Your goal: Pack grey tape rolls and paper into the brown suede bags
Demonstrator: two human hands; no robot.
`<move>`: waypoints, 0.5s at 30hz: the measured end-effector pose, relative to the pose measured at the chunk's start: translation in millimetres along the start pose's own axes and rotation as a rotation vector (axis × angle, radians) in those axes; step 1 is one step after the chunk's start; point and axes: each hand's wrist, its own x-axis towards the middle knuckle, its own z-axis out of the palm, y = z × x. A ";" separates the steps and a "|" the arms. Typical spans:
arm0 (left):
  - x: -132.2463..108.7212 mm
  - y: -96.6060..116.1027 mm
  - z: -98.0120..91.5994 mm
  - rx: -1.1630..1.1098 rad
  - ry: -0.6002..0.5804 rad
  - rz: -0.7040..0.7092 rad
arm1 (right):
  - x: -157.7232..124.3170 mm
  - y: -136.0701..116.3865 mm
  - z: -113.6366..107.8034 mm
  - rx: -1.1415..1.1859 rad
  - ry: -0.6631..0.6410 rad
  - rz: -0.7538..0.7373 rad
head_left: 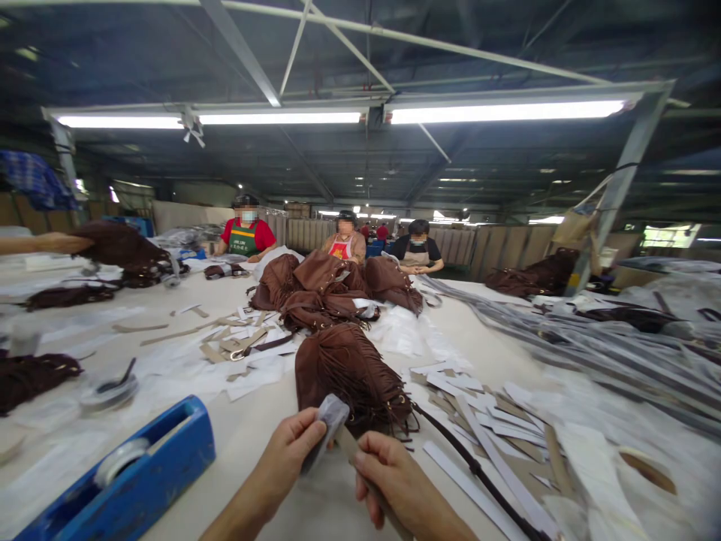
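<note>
Near centre: left hand [287,454] fingers pinched shut on the grey wrap [333,412] capping the strap [347,444], right hand [394,485] closed round that strap, steadying it. Near left, within reach, blue tape dispenser [135,473]. Beyond, fringed brown bag [346,372].

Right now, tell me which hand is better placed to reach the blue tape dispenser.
Left, probably. The left hand is on the same side as the tape dispenser; the right hand would have to cross over it. Both hands grip the wrapped strip, though, so one must let go.
</note>
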 end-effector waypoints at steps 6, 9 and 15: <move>-0.3 0.4 -2.9 0.055 -0.013 0.016 | 10.0 9.6 -0.9 0.061 -0.070 0.017; -2.0 3.0 -3.3 0.114 -0.018 0.014 | 11.7 10.6 -3.7 0.055 -0.099 0.056; 1.2 0.3 -4.8 0.098 0.007 0.004 | -20.3 -20.8 -31.8 0.097 -0.198 -0.052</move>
